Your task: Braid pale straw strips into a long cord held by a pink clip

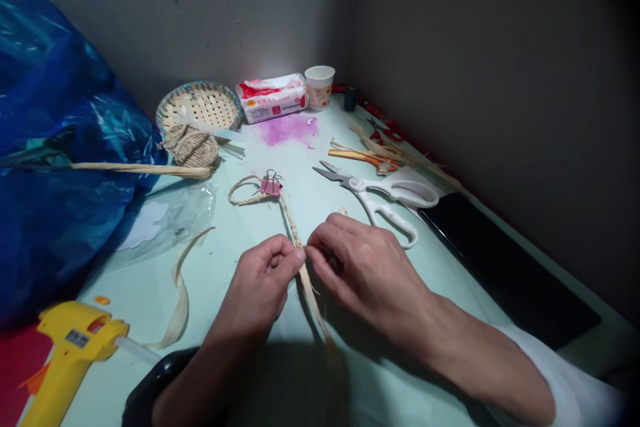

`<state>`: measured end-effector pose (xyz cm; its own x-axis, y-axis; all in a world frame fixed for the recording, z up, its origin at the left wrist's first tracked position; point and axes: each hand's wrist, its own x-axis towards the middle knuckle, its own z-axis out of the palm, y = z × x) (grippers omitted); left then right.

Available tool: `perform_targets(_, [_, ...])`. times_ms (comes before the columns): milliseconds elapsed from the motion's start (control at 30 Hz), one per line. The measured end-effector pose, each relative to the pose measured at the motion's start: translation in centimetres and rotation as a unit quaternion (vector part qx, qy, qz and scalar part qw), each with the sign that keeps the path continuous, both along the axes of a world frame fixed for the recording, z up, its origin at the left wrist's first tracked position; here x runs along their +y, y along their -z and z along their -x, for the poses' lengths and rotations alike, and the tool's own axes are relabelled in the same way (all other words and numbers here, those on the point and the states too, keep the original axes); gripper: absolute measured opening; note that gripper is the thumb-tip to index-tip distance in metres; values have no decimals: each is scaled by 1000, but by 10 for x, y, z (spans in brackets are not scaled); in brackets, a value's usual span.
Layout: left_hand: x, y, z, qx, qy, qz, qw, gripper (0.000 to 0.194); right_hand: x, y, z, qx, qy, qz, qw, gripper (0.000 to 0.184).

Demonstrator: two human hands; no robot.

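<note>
kinda dim overall, top right corner goes nearly black. Soft glow on the grey wall (280, 27), white glare streaks on the blue bag (65, 93), shadows near the left hand (263, 277) and right hand (367, 267), near end of the strand (311, 299) dark and blurry

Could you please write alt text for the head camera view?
A person's left hand and right hand pinch a braided cord whose looped far end carries a pink binder clip. White scissors lie on the pale table to the right, a yellow glue gun to the left.
</note>
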<state>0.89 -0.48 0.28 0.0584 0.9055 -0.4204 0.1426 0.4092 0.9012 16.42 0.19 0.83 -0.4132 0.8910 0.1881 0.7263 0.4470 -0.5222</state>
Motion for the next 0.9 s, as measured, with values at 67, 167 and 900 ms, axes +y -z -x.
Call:
perform_targets(67, [0, 1, 0, 21, 2, -6, 1000, 34, -5, 3, 1, -29, -4, -49, 998, 19])
perform_targets(167, [0, 3, 1, 24, 7, -5, 1000, 32, -10, 8, 2, -53, 3, -119, 991, 16])
perform_targets(900, [-10, 4, -7, -81, -57, 10, 995, 23, -40, 6, 27, -112, 33, -158, 981, 20])
